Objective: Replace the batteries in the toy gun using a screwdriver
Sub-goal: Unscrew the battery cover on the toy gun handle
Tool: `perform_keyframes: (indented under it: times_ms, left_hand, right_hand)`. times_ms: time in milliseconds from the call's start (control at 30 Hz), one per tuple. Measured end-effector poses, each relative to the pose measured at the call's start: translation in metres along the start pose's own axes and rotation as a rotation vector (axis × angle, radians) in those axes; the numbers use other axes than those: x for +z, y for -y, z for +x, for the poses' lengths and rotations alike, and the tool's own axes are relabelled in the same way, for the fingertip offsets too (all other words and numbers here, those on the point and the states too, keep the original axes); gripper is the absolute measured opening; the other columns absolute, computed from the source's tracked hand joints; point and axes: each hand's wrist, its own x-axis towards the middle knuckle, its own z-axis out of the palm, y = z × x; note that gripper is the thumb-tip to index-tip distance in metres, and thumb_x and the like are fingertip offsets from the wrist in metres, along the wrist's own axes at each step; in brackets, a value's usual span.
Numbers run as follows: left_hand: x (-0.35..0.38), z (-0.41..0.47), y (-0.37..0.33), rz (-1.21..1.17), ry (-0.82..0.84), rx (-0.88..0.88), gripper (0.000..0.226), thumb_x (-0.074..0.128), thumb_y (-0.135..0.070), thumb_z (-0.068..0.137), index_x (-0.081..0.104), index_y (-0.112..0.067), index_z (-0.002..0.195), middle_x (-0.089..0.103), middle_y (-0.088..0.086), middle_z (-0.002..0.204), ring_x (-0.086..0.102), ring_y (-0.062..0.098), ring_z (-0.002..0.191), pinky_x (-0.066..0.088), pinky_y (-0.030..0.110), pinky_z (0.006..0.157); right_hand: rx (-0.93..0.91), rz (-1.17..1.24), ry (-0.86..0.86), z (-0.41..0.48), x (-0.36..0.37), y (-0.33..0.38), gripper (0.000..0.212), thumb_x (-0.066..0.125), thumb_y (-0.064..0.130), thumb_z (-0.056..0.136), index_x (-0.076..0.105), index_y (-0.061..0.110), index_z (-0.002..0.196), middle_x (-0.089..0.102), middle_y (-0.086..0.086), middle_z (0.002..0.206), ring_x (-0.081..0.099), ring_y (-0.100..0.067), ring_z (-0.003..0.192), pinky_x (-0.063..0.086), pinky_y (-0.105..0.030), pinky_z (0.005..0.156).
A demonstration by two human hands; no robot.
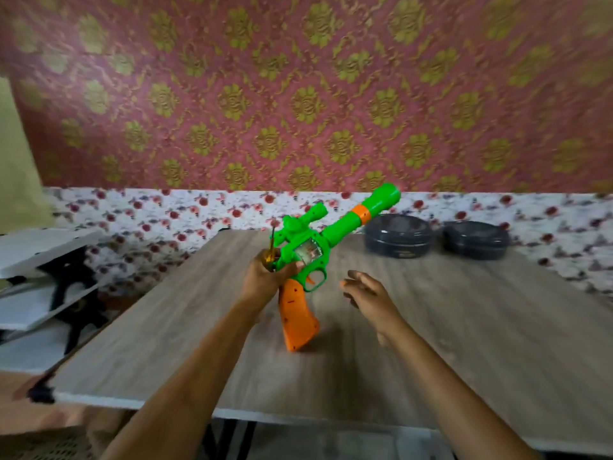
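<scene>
A green toy gun with an orange grip and an orange band near the muzzle stands tilted on the wooden table, grip end down, barrel pointing up and to the right. My left hand is closed around the gun's rear body, and it also holds a screwdriver with a yellow handle, its shaft pointing up. My right hand hovers just right of the grip, fingers spread, touching nothing. No batteries are visible.
Two dark round containers sit at the table's far right. A floral cloth lies behind the table under a patterned wall. White boards on a black frame stand to the left.
</scene>
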Motion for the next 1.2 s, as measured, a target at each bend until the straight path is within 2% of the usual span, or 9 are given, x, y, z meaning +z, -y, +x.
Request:
perform_keyframes:
  times_ms: [133,367,533,667,767,900,967,1067,1200]
  left_hand:
    - [0.046,0.005,-0.01,-0.101,0.055,0.056,0.025,0.067,0.0,0.082,0.057,-0.021,0.092,0.069,-0.003,0.083,0.065,-0.004,0.059,0.047,0.01,0.05]
    - [0.077,0.031,0.013,-0.221,0.134,0.077,0.025,0.066,0.0,0.081,0.062,-0.018,0.098,0.075,-0.007,0.081,0.071,0.008,0.075,0.056,0.019,0.063]
    - [0.082,0.046,0.034,-0.283,0.133,0.14,0.023,0.065,-0.002,0.083,0.064,-0.019,0.099,0.075,-0.004,0.092,0.071,0.014,0.087,0.057,0.026,0.071]
    - [0.084,0.05,0.041,-0.312,0.108,0.172,0.023,0.064,-0.001,0.083,0.063,-0.014,0.102,0.075,-0.004,0.091,0.071,0.013,0.087,0.056,0.024,0.069]
    - [0.082,0.05,0.045,-0.321,0.075,0.181,0.018,0.058,-0.003,0.088,0.061,-0.016,0.1,0.074,-0.008,0.087,0.07,0.005,0.082,0.055,0.02,0.065]
    - [0.075,0.047,0.055,-0.201,-0.099,0.122,0.021,0.045,-0.033,0.098,0.052,-0.021,0.113,0.055,-0.006,0.084,0.051,0.001,0.055,0.04,0.019,0.048]
    - [0.071,0.048,0.059,-0.135,-0.109,0.106,0.03,0.043,-0.046,0.09,0.045,-0.026,0.113,0.049,-0.004,0.086,0.04,0.003,0.053,0.034,0.018,0.046]
    - [0.07,0.048,0.061,-0.147,-0.085,0.063,0.034,0.041,-0.038,0.08,0.04,-0.022,0.11,0.049,0.0,0.089,0.04,0.009,0.058,0.035,0.021,0.048]
    - [0.071,0.05,0.063,-0.111,-0.117,0.048,0.014,0.035,-0.013,0.098,0.047,-0.014,0.105,0.048,-0.001,0.082,0.04,0.01,0.061,0.037,0.02,0.052]
  right_hand:
    - [0.009,0.085,0.106,-0.004,-0.031,0.004,0.04,0.056,0.022,0.09,0.05,0.017,0.129,0.06,-0.003,0.116,0.057,-0.016,0.109,0.043,-0.031,0.097]
    - [-0.001,0.186,0.172,0.024,-0.034,-0.013,0.017,0.056,0.021,0.09,0.059,0.028,0.105,0.065,0.003,0.105,0.06,-0.015,0.104,0.047,-0.027,0.089]
    - [-0.001,0.112,0.3,0.045,-0.023,-0.039,0.05,0.072,0.031,0.077,0.05,0.033,0.122,0.063,0.001,0.12,0.057,-0.015,0.113,0.045,-0.035,0.101]
    - [-0.008,0.175,0.308,0.054,-0.016,-0.048,0.055,0.074,0.032,0.072,0.052,0.028,0.122,0.065,-0.005,0.119,0.058,-0.019,0.114,0.045,-0.039,0.102]
    - [-0.052,0.207,0.315,0.054,-0.011,-0.048,0.038,0.069,0.02,0.081,0.055,0.024,0.116,0.067,-0.005,0.112,0.063,-0.017,0.104,0.051,-0.032,0.092]
    - [-0.086,0.215,0.248,0.055,-0.008,-0.045,0.028,0.065,0.011,0.083,0.056,0.023,0.107,0.067,-0.007,0.104,0.065,-0.019,0.092,0.054,-0.035,0.085]
    - [-0.092,0.206,0.167,0.057,-0.014,-0.045,0.03,0.065,0.011,0.083,0.055,0.023,0.109,0.067,-0.006,0.102,0.064,-0.018,0.088,0.053,-0.035,0.082]
    - [-0.108,0.202,0.093,0.06,-0.024,-0.045,0.027,0.064,0.009,0.084,0.055,0.023,0.106,0.067,-0.002,0.095,0.063,-0.016,0.085,0.053,-0.032,0.081]
    - [-0.098,0.18,0.065,0.06,-0.028,-0.046,0.024,0.063,0.009,0.085,0.056,0.021,0.104,0.065,-0.008,0.104,0.06,-0.018,0.094,0.049,-0.038,0.09]
